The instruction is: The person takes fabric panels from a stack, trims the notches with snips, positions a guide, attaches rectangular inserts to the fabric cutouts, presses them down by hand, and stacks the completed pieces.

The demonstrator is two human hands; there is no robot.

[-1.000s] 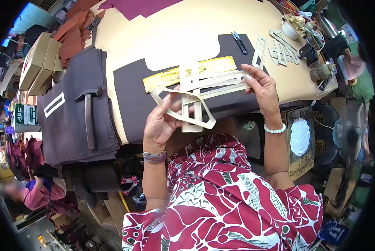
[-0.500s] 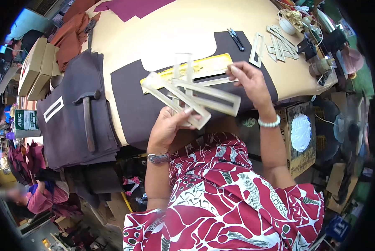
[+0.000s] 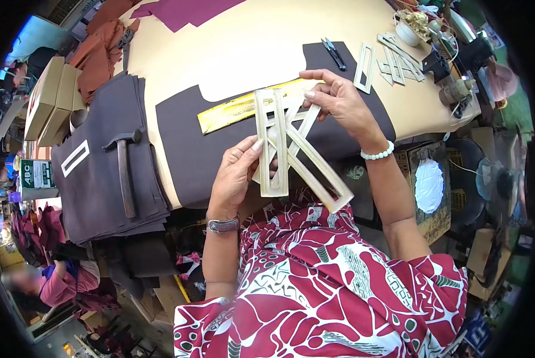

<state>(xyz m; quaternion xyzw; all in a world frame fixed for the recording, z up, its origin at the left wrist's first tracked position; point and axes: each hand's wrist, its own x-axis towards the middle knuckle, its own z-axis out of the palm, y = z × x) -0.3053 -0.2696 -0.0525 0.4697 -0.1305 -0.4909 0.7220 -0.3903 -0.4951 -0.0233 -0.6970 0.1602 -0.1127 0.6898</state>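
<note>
My left hand [image 3: 234, 176] is closed on a fanned bunch of pale, slotted rectangular frames [image 3: 282, 170], thumb on top. They cross one another at several angles. My right hand [image 3: 343, 110] pinches the upper end of one slanting frame [image 3: 308, 122] between thumb and fingers, with the index finger stretched out. Behind the frames, a yellow strip [image 3: 226, 117] lies on a dark brown sheet [image 3: 181, 140] cut with a curved notch. Thread snips [image 3: 334, 55] rest on the sheet's far right part.
More slotted frames [image 3: 365, 68] lie at the table's right. On the left, a hammer [image 3: 125, 176] and a single frame [image 3: 75, 158] rest on stacked dark sheets [image 3: 100, 197]. Boxes [image 3: 47, 98] stand beyond. A co-worker in pink [image 3: 62, 283] is at far left.
The frames in my left hand have turned from a sideways fan to a more upright, crossed one. My right hand has moved left and taken hold of one frame's end.
</note>
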